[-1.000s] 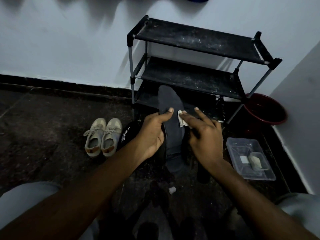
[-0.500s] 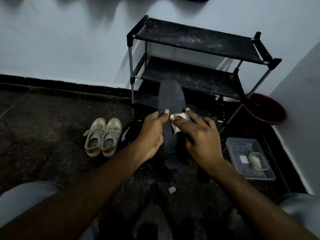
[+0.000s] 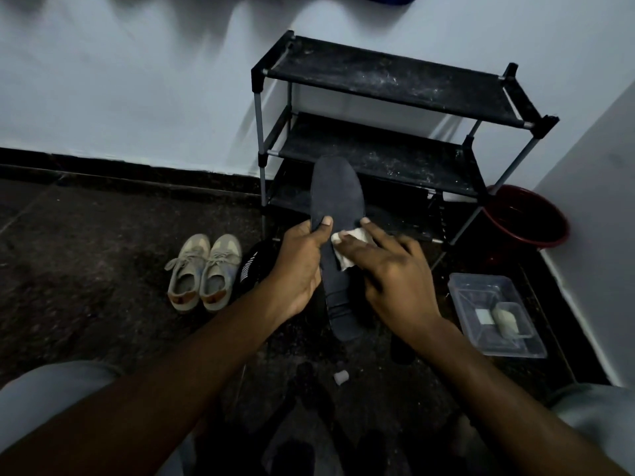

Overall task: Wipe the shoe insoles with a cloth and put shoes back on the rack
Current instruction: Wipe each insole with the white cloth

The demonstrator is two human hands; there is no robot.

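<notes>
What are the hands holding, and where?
The left hand grips the insole by its left edge, near the middle. The right hand presses a cloth onto it.

A dark insole (image 3: 338, 201) is held toe end up in front of the black three-tier rack (image 3: 385, 80) (its shelves flecked with pale dust), and a white cloth (image 3: 344, 261) is pressed against its middle. A pair of beige sneakers (image 3: 202, 273) is set side by side on the floor (image 3: 103, 269) left of the rack, a black shoe (image 3: 252, 269) just beside them.

Left hand (image 3: 299, 266) grips insole (image 3: 335, 190); right hand (image 3: 395, 280) presses cloth (image 3: 344, 261).
</notes>
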